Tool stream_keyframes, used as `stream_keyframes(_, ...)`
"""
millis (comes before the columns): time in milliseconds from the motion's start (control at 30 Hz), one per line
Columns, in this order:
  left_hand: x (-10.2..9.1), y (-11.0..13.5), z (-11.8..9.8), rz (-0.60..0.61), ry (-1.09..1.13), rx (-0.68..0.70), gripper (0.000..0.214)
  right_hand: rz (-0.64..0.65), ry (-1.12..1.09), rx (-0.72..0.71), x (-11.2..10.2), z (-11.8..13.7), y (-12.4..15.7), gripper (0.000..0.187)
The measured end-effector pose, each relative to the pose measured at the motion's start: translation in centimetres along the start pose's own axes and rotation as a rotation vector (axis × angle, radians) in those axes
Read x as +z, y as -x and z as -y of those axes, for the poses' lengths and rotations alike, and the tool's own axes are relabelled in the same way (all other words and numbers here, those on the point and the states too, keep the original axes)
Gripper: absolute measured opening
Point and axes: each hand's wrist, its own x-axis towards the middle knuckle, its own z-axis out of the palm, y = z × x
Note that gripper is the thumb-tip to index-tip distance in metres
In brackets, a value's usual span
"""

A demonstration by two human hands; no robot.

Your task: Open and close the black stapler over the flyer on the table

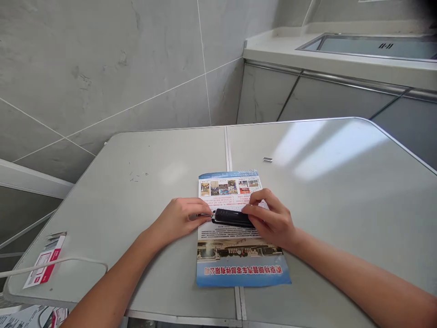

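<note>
A black stapler (pixel 232 217) lies across a printed leaflet (pixel 239 269), its metal end toward my left hand. My right hand (pixel 271 216) has its fingers closed around the stapler's right end. At the other end, my left hand (pixel 186 216) pinches a thin metal piece (pixel 204 214) that meets the stapler's tip; whether it is part of the stapler I cannot tell. The leaflet has blue bands, small photos and text that appears upside down.
A short staple strip (pixel 267 159) lies beyond the leaflet. Loose staples (pixel 136 176) are scattered at the left. A red and white staple box (pixel 46 264) with strips on it sits near the table's left edge, a white cable (pixel 75 259) crossing it. A sink counter (pixel 273 48) stands behind.
</note>
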Motion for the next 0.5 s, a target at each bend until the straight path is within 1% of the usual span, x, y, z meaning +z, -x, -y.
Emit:
stream_keyframes(200, -0.1, 0.17, 0.19, -0.01, -0.032, 0.074, 0.013, 0.014, -0.017, 0.005, 0.1, -0.02, -0.02, 0.032)
stream_keyframes(400, 0.2, 0.16, 0.4, 0.025, -0.093, 0.059, 0.015, 0.026, -0.039, -0.001, 0.17, -0.13, -0.06, 0.03)
stream_keyframes(500, -0.26, 0.39, 0.79, 0.049, -0.119, 0.073, 0.016, 0.061, -0.068, 0.01, 0.09, -0.08, -0.21, 0.031)
